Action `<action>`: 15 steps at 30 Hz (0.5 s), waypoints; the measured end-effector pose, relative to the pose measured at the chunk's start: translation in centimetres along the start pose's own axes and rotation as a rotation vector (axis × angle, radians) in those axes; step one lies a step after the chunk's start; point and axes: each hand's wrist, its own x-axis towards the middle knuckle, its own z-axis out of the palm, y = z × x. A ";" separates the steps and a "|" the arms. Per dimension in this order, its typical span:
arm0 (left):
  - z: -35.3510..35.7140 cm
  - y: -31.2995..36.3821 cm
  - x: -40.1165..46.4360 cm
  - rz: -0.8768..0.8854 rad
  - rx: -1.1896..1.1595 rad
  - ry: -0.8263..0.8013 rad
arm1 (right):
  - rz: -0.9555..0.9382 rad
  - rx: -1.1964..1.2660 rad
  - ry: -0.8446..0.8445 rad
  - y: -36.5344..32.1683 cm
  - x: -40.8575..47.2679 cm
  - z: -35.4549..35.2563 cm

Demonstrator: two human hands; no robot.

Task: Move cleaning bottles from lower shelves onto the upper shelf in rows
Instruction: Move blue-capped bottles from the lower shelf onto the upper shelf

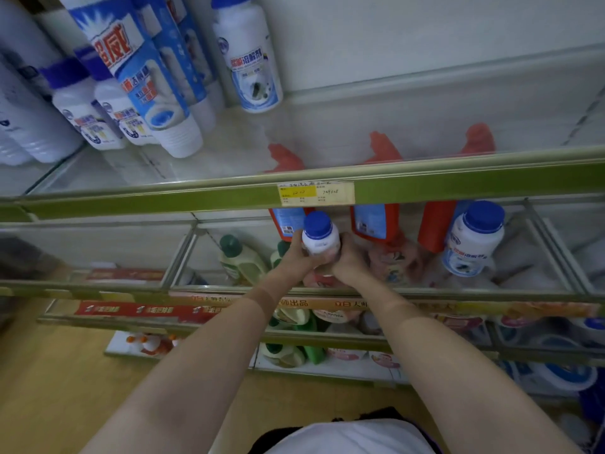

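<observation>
Bottle (320, 236) first: a small, squat white plastic one with a wide blue screw cap and a rounded shoulder, its label turned away and mostly hidden behind the fingers. It sits upright just below the green front rail (458, 185) of the upper shelf (360, 126), held between two hands. The left hand (299, 253) wraps its curled fingers round the bottle's side from about 8 o'clock; the right hand (348, 260) closes on it from about 4 o'clock, fingers likewise curled against the body — both hands pressed to the bottle, neither spread.

At 3 o'clock of it, well apart, a second bottle of the same kind (473, 239) stands on the lower shelf (82, 283), showing a white body, blue cap and a blue-and-white label with red characters. Red bottles (375, 221) with blue labels stand behind, between the two. At 9 o'clock, near the left hand, a pale green bottle with a dark green cap (240, 260) leans.

Up at 11 o'clock, on the upper shelf, white bottles with blue caps and labels (247, 57) stand grouped at the left end. A yellow price tag (316, 193) is stuck on the rail — directly at 12 o'clock of the held bottle.
</observation>
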 end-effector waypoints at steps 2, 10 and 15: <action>-0.6 -0.4 -0.7 0.012 -0.025 0.029 | -0.044 -0.006 0.032 -0.1 -0.8 1.0; -4.0 -0.6 -3.0 -0.063 -0.192 0.180 | -0.103 0.008 0.007 -1.5 -4.4 3.2; -6.1 -1.1 -5.2 -0.191 -0.494 0.237 | -0.087 0.195 -0.064 -2.6 -6.9 5.9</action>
